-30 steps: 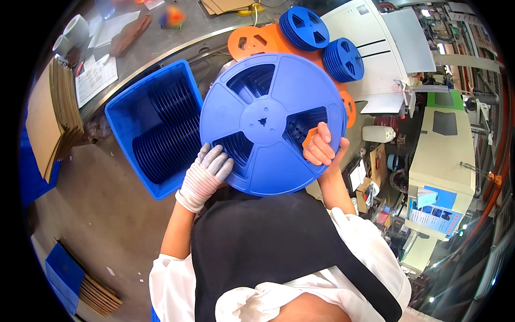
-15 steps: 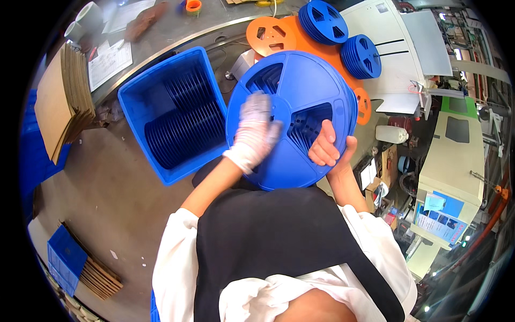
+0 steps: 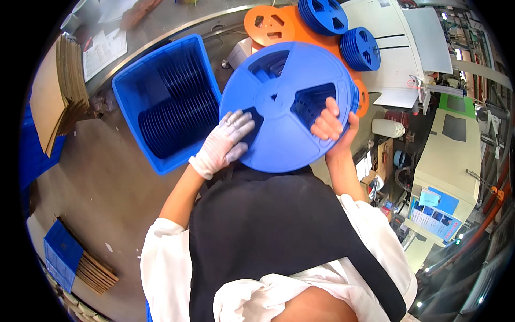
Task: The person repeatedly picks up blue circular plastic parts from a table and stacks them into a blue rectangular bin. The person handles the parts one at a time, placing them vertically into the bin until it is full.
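In front of my apron, a stack of large blue plastic reels (image 3: 284, 149) is tilted up, its top disc showing wide cut-out windows. My right hand (image 3: 328, 124), bare, grips the right side of the stack, with fingers hooked in a window and the thumb outside the rim. At the left rim is my left hand (image 3: 228, 138) in a white glove. Its fingers are stretched out over the edge of another window, the thumb apart from them. A blue bin (image 3: 119, 102) to the left holds rows of similar dark blue discs standing on edge.
Beyond the stack lie an orange reel (image 3: 263, 24) and two smaller stacks of blue reels (image 3: 322, 15), (image 3: 360, 49) near black rods. A metal table (image 3: 177, 16) runs along the far left. Cardboard sheets (image 3: 51, 102) stand at the left; a beige machine (image 3: 448, 155) is at the right.
My left hand has slid from the middle of the top reel down to its left rim. The stack has tilted and shifted slightly away, my right hand still gripping it.
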The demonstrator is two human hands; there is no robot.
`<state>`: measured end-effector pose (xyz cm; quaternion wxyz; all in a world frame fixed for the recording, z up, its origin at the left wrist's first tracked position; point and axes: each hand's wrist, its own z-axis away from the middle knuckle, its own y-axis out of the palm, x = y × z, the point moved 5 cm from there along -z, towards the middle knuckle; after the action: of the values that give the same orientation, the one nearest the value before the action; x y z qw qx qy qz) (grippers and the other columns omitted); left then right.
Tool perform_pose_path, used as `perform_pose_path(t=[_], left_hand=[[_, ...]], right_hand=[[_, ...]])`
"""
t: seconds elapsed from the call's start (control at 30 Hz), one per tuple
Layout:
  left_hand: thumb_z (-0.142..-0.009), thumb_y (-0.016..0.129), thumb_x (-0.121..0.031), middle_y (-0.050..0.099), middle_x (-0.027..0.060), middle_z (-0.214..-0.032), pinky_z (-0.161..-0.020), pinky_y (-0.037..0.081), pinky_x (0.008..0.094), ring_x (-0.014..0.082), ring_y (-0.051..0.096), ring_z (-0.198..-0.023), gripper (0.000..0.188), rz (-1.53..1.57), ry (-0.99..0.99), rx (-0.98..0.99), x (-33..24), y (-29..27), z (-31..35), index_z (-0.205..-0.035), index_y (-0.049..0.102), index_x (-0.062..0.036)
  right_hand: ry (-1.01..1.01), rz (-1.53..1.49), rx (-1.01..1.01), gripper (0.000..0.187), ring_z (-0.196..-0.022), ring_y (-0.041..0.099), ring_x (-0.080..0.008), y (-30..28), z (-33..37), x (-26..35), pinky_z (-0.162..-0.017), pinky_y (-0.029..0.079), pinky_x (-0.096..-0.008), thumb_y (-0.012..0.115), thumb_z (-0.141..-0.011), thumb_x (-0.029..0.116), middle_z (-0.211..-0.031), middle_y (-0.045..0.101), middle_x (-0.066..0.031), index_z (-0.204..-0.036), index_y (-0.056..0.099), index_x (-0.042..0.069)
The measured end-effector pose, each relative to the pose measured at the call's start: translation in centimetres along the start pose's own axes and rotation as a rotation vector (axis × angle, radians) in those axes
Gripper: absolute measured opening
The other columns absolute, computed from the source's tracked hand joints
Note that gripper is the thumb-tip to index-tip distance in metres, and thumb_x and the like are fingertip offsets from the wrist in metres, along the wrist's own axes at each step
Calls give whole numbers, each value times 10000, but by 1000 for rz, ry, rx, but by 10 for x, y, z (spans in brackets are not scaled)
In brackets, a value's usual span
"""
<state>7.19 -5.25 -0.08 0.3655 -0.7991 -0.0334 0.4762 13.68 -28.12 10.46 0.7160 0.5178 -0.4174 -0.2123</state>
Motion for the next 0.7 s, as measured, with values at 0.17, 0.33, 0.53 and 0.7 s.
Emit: perform_pose_path(t=[0.17,0.33,0.53,0.7], left_hand=[[-716,725,-224,571,176,-1276,-1076,379,486,374,507,-1245,617,-31,-56,-25,-26,-19,12,-1266,538,-13],[-765,648,-3,660,119,-1144,-840,535,351,306,646,-1046,464,-80,-209,-124,-13,-20,26,-1222,578,-50],[-965,515,-19,679,105,-1025,-757,531,262,158,663,-879,252,1126,-636,-755,30,-44,108,-1205,589,-33],[-943,555,-37,642,156,-1056,-900,559,441,309,638,-1029,230,1446,-842,-1061,30,-52,149,-1168,538,6]], right_hand=[[-23,-56,-68,302,-553,449,-102,-4,-17,6,-603,376,-289,614,-880,343,-631,465,21,-936,467,85],[4,205,-294,550,-886,625,-241,8,-36,6,-869,511,-401,600,-901,358,-975,651,-122,-1275,483,-27],[24,252,-391,537,-744,500,-166,-3,-36,8,-740,470,-346,585,-902,275,-819,533,-37,-1332,471,-25],[-19,204,-431,426,-713,464,-148,-21,-23,7,-722,448,-335,575,-899,244,-787,492,-19,-1240,524,-6]])
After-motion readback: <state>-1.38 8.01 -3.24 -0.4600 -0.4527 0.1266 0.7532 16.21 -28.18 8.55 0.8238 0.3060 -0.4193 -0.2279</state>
